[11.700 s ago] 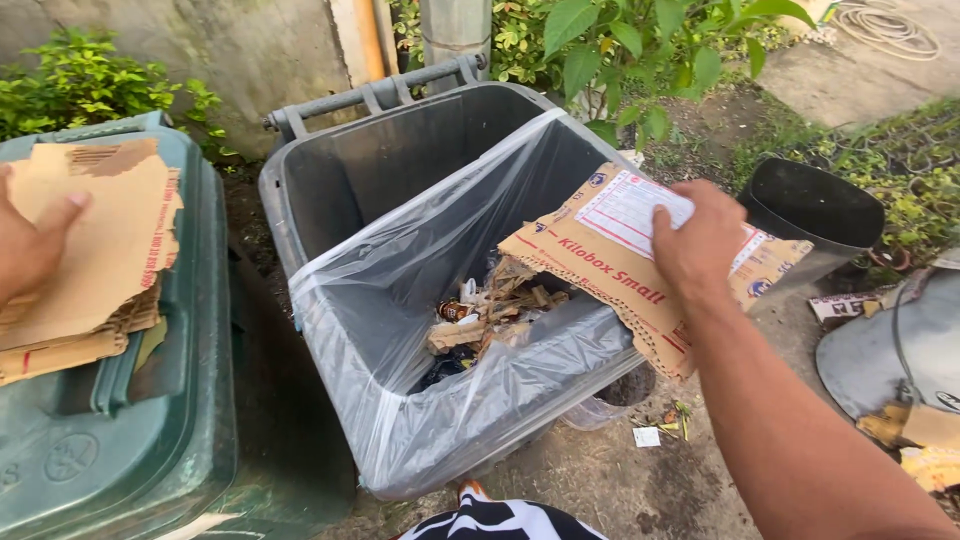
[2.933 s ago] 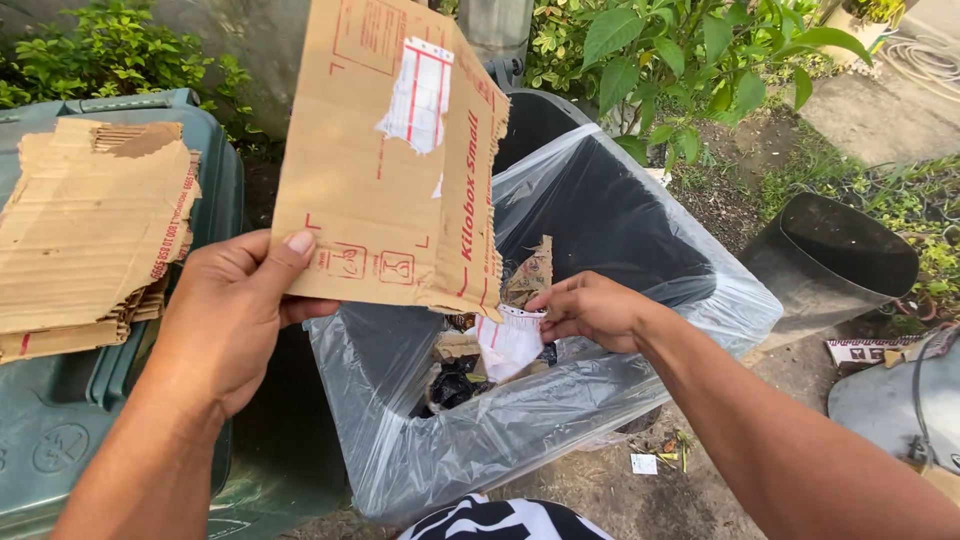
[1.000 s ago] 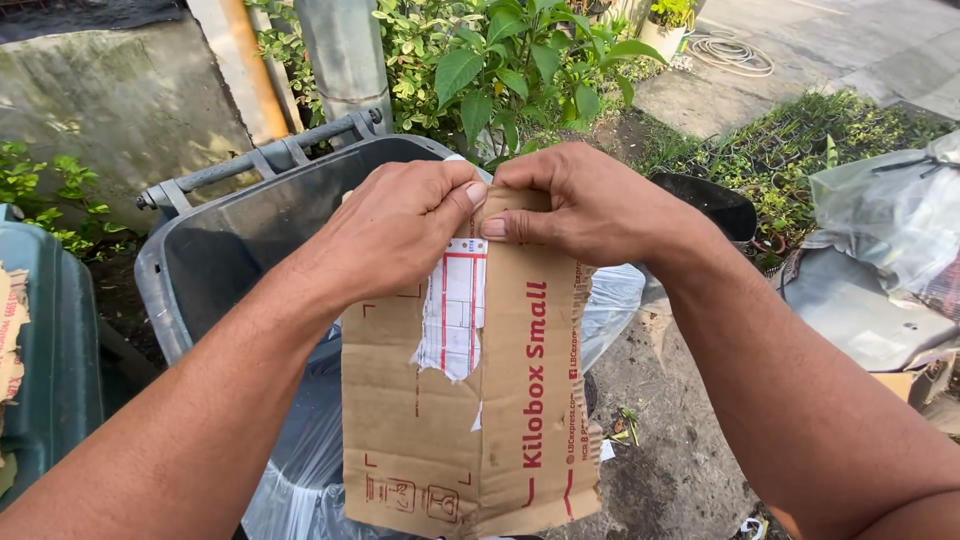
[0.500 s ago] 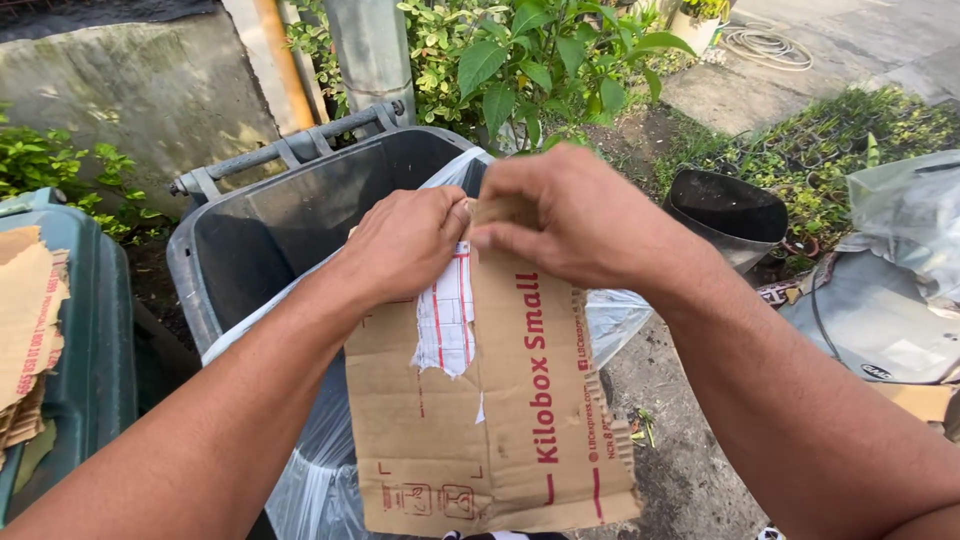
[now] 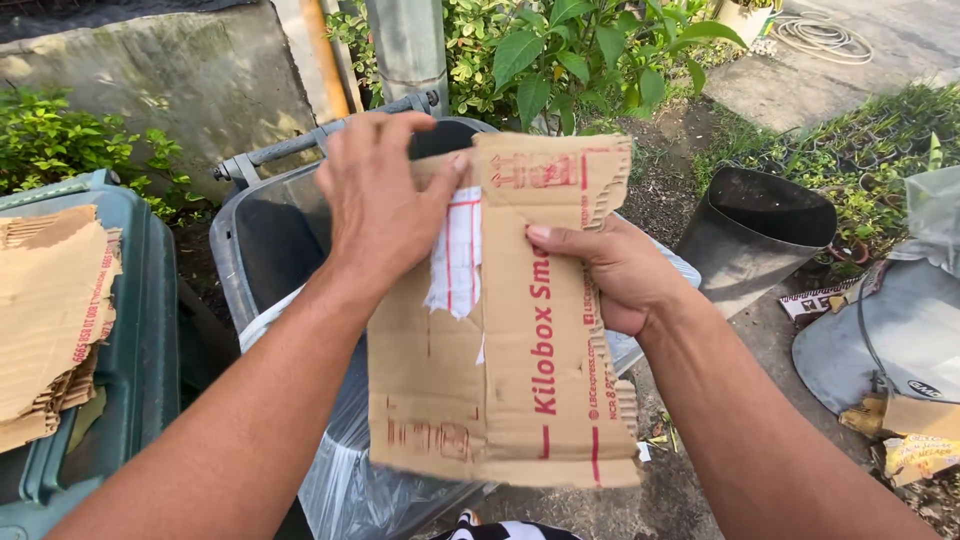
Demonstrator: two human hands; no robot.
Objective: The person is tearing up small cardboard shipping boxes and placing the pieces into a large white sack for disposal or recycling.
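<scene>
The flattened cardboard sheet (image 5: 500, 340) stands upright, long axis vertical, above the grey lined bin (image 5: 270, 240), the left hand (image 5: 385, 205) pinching its top edge, the right hand (image 5: 615, 270) gripping its right side.

Your left hand (image 5: 378, 205) and right hand (image 5: 618, 275) were bare, with no gloves, rings or watch. Both your arms were bare too, with no sleeves showing. Low down, a bit of your black and white patterned clothing (image 5: 500, 530) peeked out.
</scene>
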